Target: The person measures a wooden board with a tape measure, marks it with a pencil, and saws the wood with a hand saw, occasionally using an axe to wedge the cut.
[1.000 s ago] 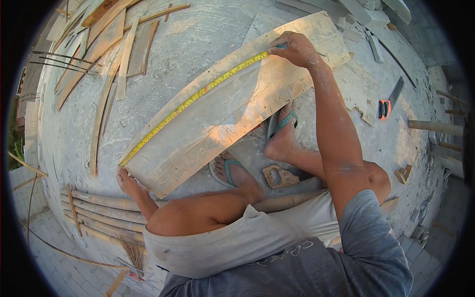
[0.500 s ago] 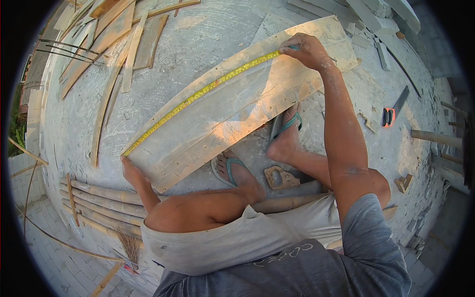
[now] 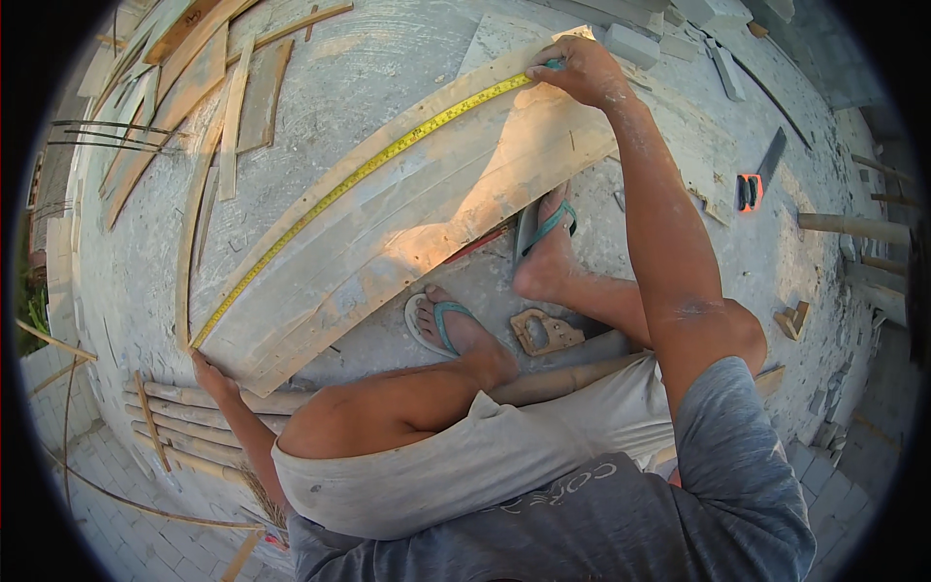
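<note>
A long, worn wooden board (image 3: 320,320) lies slanted in front of my legs, from lower left to upper right. Along its far edge stretches the yellow blade of a tape measure (image 3: 359,173). At the board's near left corner, my left hand (image 3: 215,378) pinches the blade's end against the wood. My right hand (image 3: 585,73) is closed around the teal case of the tape measure near the board's far end, and most of the case is hidden by the fingers. Both feet, in sandals, rest on the floor by the board's near edge.
A handsaw (image 3: 763,175) with an orange and black handle lies at the right. Near my feet is a wooden saw handle (image 3: 545,332). Loose planks (image 3: 233,116) spread at upper left, rebar rods (image 3: 107,136) beside them. Bamboo poles (image 3: 204,427) lie at lower left, pale blocks (image 3: 630,44) at the top.
The board has shifted to the left, with both hands and the stretched tape measure moving along. My left hand is now lower and farther left; its grip and the right hand's look unchanged.
</note>
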The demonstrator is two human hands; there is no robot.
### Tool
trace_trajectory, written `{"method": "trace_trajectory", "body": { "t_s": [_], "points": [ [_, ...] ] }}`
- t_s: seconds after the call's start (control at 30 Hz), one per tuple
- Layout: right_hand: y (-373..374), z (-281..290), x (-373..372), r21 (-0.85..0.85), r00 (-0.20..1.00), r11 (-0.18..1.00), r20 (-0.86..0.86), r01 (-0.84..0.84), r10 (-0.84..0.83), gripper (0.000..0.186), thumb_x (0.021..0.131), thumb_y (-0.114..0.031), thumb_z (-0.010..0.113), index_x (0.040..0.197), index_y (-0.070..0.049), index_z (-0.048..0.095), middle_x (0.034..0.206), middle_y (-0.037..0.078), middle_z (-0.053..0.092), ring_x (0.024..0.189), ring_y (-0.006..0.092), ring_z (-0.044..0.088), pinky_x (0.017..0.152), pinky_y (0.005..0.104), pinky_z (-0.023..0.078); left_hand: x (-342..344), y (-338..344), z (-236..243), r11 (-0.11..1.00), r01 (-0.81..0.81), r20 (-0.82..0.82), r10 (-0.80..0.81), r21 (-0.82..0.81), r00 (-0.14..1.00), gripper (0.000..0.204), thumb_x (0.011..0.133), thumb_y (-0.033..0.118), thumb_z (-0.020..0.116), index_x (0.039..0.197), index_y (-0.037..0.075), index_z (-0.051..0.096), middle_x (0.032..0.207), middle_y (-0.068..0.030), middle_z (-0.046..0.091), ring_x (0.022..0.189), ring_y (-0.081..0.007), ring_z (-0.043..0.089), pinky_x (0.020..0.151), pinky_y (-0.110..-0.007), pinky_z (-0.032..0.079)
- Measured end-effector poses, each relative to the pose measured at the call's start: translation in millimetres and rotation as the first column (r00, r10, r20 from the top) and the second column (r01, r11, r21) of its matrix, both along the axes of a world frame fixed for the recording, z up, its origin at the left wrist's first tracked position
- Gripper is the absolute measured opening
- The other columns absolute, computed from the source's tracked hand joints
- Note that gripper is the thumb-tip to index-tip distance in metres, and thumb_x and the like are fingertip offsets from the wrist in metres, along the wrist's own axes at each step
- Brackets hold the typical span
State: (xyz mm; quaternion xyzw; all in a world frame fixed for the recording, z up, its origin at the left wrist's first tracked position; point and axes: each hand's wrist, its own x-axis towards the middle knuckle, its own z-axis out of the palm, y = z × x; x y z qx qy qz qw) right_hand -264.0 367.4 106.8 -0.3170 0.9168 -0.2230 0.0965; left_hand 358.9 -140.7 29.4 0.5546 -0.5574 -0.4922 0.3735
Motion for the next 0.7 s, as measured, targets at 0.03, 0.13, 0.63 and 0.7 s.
{"method": "trace_trajectory", "body": {
  "t_s": [0.03, 0.13, 0.63, 0.7],
  "points": [
    [-5, -2, 4, -0.003, 0.998, 0.999, -0.034, 0.052, -0.052, 0.028, 0.089, -0.04, 0.076, 0.105, -0.018, 0.082, 0.107, 0.007, 0.074, 0.097, 0.0259, 0.069, 0.086, 0.0381, 0.055, -3, 4, -4, 1.0, -0.022, -0.009, 0.022, -0.012, 1.0, 0.07, 0.109, 0.043, 0.049, 0.152, -0.011, 0.039, 0.156, -0.0209, 0.045, 0.14, -0.028, 0.046, 0.12, -0.036, 0.032],
    [-9, -26, 4, -0.094, 0.969, 0.991, -0.219, 0.092, -0.111, 0.025, 0.09, -0.039, 0.073, 0.102, -0.019, 0.082, 0.104, 0.005, 0.072, 0.098, 0.0272, 0.068, 0.084, 0.0399, 0.054, -15, 17, -6, 0.997, -0.072, -0.033, 0.071, -0.022, 0.997, 0.072, 0.109, 0.044, 0.05, 0.154, -0.01, 0.036, 0.159, -0.0205, 0.042, 0.143, -0.0279, 0.044, 0.122, -0.036, 0.029],
    [-7, -58, -1, -0.246, 0.898, 0.964, -0.393, 0.103, -0.196, 0.029, 0.091, -0.044, 0.071, 0.106, -0.022, 0.081, 0.108, 0.004, 0.07, 0.108, 0.0277, 0.065, 0.09, 0.0456, 0.051, -277, 99, 146, 0.697, 0.637, 0.344, -0.54, -0.329, 0.768, 0.043, 0.104, 0.03, 0.063, 0.137, 0.002, 0.064, 0.125, -0.0103, 0.069, 0.111, -0.0184, 0.066, 0.101, -0.032, 0.049],
    [-8, -59, -1, -0.262, 0.898, 0.959, -0.389, 0.107, -0.206, 0.029, 0.091, -0.045, 0.071, 0.106, -0.022, 0.081, 0.108, 0.004, 0.071, 0.108, 0.0278, 0.065, 0.09, 0.0458, 0.051, -358, 126, 155, 0.449, 0.86, 0.526, -0.685, -0.241, 0.505, 0.045, 0.101, 0.042, 0.065, 0.133, 0.011, 0.071, 0.115, -0.0081, 0.073, 0.108, -0.0139, 0.066, 0.095, -0.028, 0.048]
  ]
}}
